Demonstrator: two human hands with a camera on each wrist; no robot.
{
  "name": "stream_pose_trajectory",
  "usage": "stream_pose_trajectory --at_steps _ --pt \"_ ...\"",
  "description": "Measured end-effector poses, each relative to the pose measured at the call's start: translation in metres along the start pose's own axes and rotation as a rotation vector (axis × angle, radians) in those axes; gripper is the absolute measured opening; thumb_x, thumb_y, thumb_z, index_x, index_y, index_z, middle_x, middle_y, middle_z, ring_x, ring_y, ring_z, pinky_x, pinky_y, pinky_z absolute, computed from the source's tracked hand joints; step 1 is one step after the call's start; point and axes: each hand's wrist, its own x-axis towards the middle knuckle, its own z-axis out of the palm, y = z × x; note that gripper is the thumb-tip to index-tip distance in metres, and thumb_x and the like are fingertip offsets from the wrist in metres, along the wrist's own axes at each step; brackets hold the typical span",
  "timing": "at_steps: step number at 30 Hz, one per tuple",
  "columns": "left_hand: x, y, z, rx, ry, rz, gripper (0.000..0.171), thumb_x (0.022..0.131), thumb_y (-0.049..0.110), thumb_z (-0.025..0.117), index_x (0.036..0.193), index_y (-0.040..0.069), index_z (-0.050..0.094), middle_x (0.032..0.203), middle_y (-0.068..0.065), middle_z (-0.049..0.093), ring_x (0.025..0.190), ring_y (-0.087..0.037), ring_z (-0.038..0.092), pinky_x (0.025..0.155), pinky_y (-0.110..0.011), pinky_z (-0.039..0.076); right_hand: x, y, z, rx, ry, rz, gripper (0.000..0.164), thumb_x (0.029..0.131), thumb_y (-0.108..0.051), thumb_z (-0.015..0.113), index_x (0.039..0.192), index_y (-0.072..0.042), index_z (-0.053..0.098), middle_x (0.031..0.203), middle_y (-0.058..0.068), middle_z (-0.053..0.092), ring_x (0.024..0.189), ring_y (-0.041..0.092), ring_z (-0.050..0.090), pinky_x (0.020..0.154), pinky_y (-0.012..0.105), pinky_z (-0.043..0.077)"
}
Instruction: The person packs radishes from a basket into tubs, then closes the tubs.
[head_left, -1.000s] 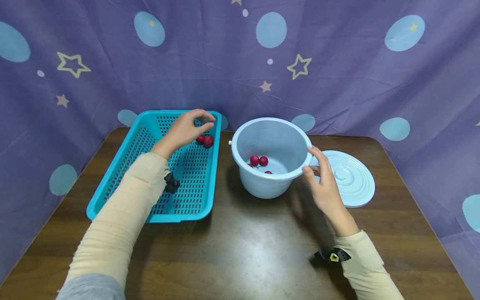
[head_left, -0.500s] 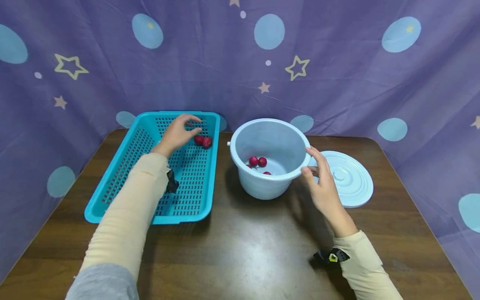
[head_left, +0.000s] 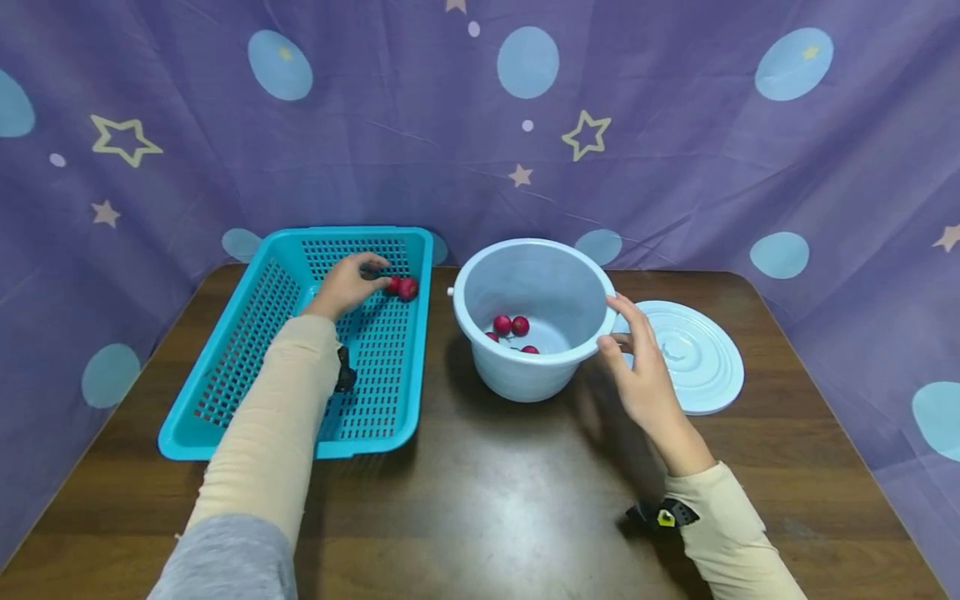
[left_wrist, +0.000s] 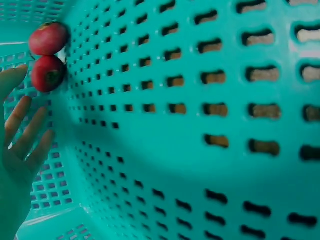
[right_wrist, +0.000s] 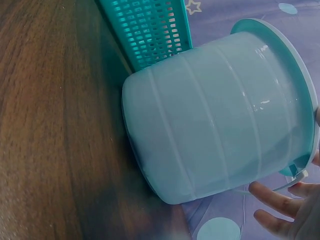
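Observation:
Two round red radishes (left_wrist: 48, 73) lie together at the far right end of the turquoise perforated basket (head_left: 420, 367). My left hand (head_left: 348, 285) is down inside the basket, its thumb and fingers spread apart close beside the radishes, with nothing between them. To the right stands a pale blue bucket (head_left: 517, 379), upright, with several red radishes (head_left: 521, 326) on its bottom. My right hand (head_left: 643, 367) grips the bucket's right rim with thumb and fingers; part of it is cut off in the right wrist view, where the bucket's handle (right_wrist: 285, 188) hangs by the fingers.
A round pale blue lid (head_left: 693, 358) lies on the brown wooden table (head_left: 480, 517), behind and right of the right hand. A purple curtain (head_left: 420, 100) with stars and blue dots hangs behind the table. The basket's raised walls surround the left hand.
My left hand has moved down into the basket, first slightly left, and its fingers are now right at the radishes. The right hand stays on the bucket's rim. The head view has shifted slightly.

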Motion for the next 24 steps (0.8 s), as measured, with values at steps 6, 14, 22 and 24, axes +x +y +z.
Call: stream_pose_trajectory --at_steps 6,14,22,24 --pt "0.001 -0.002 0.007 0.077 0.042 -0.024 0.034 0.098 0.027 0.063 0.128 0.010 0.062 0.132 -0.019 0.053 0.117 -0.037 0.052 0.095 -0.056 0.042 -0.001 -0.003 -0.001 -0.004 0.001 -0.012 0.050 0.103 -0.026 0.055 0.150 -0.017 0.040 0.157 0.007 0.031 0.102 0.030 0.063 0.091 0.019 0.042" --pt "0.002 -0.005 0.015 0.107 0.009 -0.076 0.042 0.097 0.038 0.063 0.131 0.013 0.061 0.121 -0.017 0.062 0.104 -0.033 0.057 0.086 -0.051 0.045 -0.002 -0.001 0.000 -0.003 0.001 -0.007 0.050 0.103 -0.026 0.055 0.150 -0.017 0.041 0.157 0.007 0.032 0.102 0.029 0.063 0.091 0.019 0.043" --pt "0.004 -0.007 0.017 0.122 0.014 -0.071 0.040 0.095 0.036 0.065 0.127 0.012 0.060 0.112 -0.017 0.064 0.094 -0.032 0.058 0.078 -0.047 0.045 -0.002 0.002 0.001 -0.003 0.005 -0.007 0.050 0.103 -0.026 0.054 0.150 -0.018 0.041 0.157 0.006 0.032 0.102 0.028 0.063 0.092 0.020 0.042" --pt "0.005 -0.006 0.015 0.119 0.014 -0.065 0.039 0.095 0.036 0.066 0.126 0.012 0.060 0.113 -0.017 0.064 0.094 -0.032 0.057 0.079 -0.048 0.045 -0.002 0.002 0.000 -0.004 0.007 -0.007 0.050 0.103 -0.027 0.054 0.150 -0.018 0.040 0.157 0.005 0.032 0.101 0.027 0.063 0.092 0.020 0.042"
